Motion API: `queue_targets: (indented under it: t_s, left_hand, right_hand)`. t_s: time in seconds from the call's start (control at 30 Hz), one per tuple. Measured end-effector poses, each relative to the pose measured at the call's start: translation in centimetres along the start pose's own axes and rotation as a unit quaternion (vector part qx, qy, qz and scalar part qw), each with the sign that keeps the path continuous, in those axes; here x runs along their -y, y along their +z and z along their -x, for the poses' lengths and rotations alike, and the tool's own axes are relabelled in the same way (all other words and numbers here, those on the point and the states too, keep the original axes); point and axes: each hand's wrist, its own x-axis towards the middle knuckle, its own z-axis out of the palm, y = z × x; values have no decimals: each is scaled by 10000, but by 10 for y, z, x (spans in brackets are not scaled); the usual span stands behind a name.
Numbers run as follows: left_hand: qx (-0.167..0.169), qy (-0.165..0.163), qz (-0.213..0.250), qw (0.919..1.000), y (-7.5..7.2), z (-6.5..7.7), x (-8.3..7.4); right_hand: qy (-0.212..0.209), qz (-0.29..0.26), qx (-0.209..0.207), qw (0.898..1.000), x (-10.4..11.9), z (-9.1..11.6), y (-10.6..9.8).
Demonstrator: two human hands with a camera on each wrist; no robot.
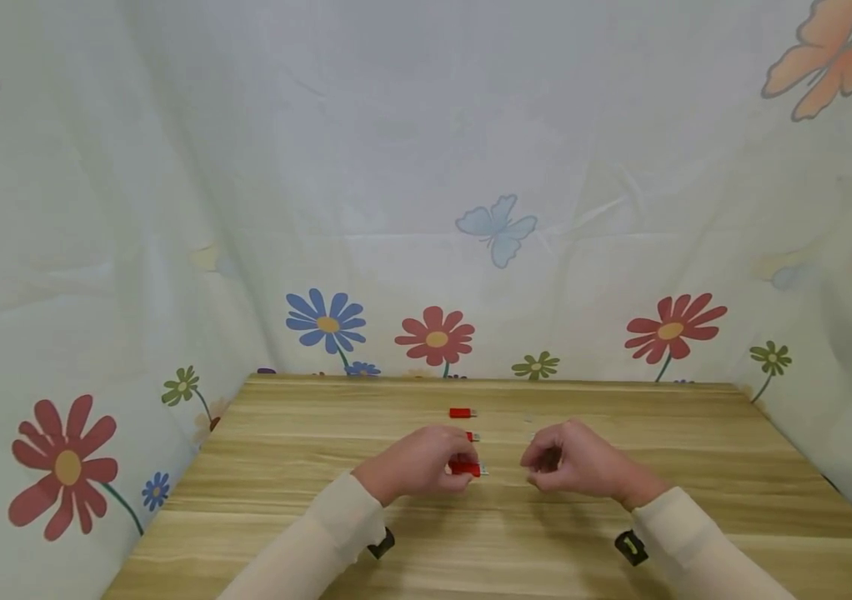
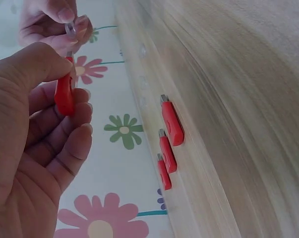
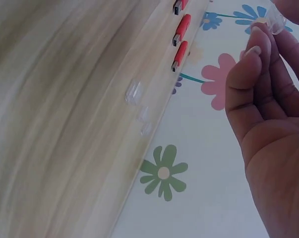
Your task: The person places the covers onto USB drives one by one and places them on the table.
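The left hand (image 1: 424, 460) pinches a slim red plastic USB stick (image 2: 64, 95) above the wood-grained surface (image 1: 283, 467); just apart from it, the right hand (image 1: 582, 462) pinches a small clear plastic cap (image 2: 70, 30).

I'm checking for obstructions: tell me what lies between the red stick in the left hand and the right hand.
Nothing lies between the red USB stick and the right hand; the head view shows a gap with bare wooden table behind it.

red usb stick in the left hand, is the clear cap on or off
Off: the red USB stick shows a bare metal plug, and the right hand holds the clear cap apart from it.
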Motion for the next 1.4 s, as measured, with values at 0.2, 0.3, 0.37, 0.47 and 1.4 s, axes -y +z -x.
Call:
queue_targets:
  t_s: [0.2, 0.3, 0.37, 0.47, 1.4]
  left_hand:
    - [-178, 246, -55, 9995, 0, 2, 0]
    - [-237, 324, -70, 9992, 0, 3, -1]
    - [-313, 381, -57, 9988, 0, 4, -2]
    - [-468, 488, -59, 9977, 0, 5, -2]
    - [-777, 729, 132, 9942, -4, 5, -12]
  right_hand:
    - [-228, -206, -203, 9993, 1, 2, 5]
    - [-348, -272, -281, 9986, 1, 2, 8]
    - [-368, -303, -329, 9983, 1, 2, 9]
    - [-308, -380, -354, 9982, 2, 1, 10]
    - [-500, -501, -436, 9965, 13, -6, 15]
